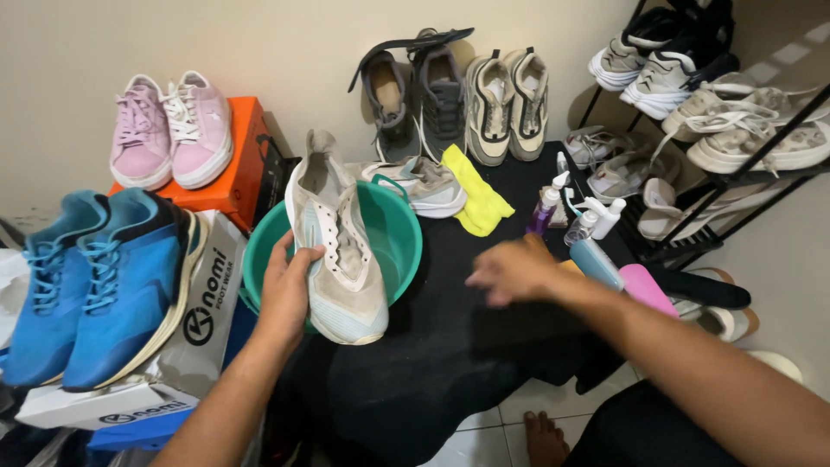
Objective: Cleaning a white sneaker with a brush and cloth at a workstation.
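**Shoe held over the basin, other hand out by the bottles**

Shoe first: your left hand (pixel 290 290) holds a worn off-white mesh running shoe with loose laces (pixel 339 251), fingers wrapped over its inner side near the middle, so the shoe rides toe toward you and heel away. You keep it across the rim of the round green plastic basin (pixel 393 238), which looks like a way to let the weight rest there and keep drips inside; whether the basin holds water cannot be seen. Its partner, a second pale shoe (pixel 428 186), lies just behind the basin.

Your right hand (pixel 510 272) hovers open and empty over the black cloth (pixel 450 346) spread on the floor. It is blurred, so the spread of the fingers is hard to judge, but it holds nothing. It is nearest to the light blue bottle lying on its side (pixel 596 262) and the pink oblong object (pixel 644 288) beside it. Just beyond stand small spray bottles, one purple (pixel 545 212) and some white (pixel 596 218), grouped within easy reach of that hand. A folded yellow cloth (pixel 475 201) lies between the bottles and the basin.

Off to your left, a pair of blue trainers (pixel 91 281) sits on white shoe boxes (pixel 203 316), and pink sneakers (pixel 169 130) on an orange box (pixel 251 164), apart from the dark cloth. More pairs lean against the wall, and a black metal rack (pixel 735 173) on your right carries the others.
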